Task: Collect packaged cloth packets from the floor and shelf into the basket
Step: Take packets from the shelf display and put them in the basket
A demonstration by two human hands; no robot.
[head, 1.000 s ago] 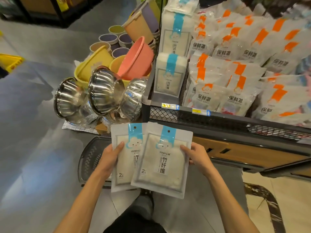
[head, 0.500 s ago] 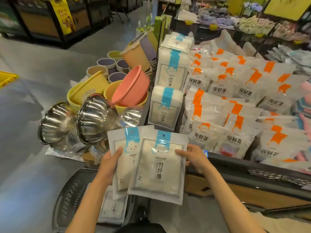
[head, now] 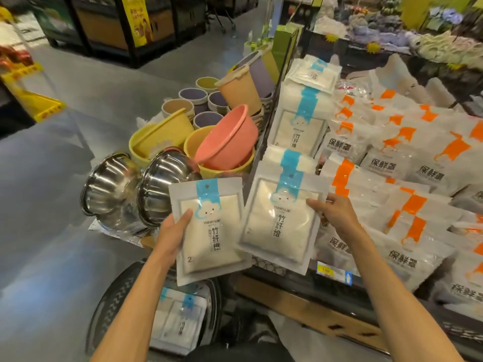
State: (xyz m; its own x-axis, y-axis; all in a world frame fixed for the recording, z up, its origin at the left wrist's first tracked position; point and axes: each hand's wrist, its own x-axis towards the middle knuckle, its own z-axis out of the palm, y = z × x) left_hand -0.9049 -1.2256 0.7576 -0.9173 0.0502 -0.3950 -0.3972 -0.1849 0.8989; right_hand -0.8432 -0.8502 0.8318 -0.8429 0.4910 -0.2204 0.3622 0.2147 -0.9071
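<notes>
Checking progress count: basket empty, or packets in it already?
Not empty: the basket holds at least two blue-striped packets, lying flat inside.

Left cloth packet [head: 209, 231], gripped by the left hand [head: 173, 231]: brand line beginning "yunle", the rest too fine to read; vertical "竹纤维"; numeral "2" at lower left. Right cloth packet [head: 277, 226], pinched by the right hand [head: 337, 215]: same brand line, "竹纤维", "2". Upright shelf packet [head: 295, 134]: "竹纤维", "2". Orange-marked bags [head: 379, 163] on the shelf [head: 287, 280]: "保鲜罩" on each legible face. Shelf-edge price tag [head: 326, 270]: apparently "1.90", blurred. Packet [head: 183, 327] in the basket [head: 115, 304]: "竹纤维", faint. Yellow banner [head: 136, 19]: characters illegible.
</notes>
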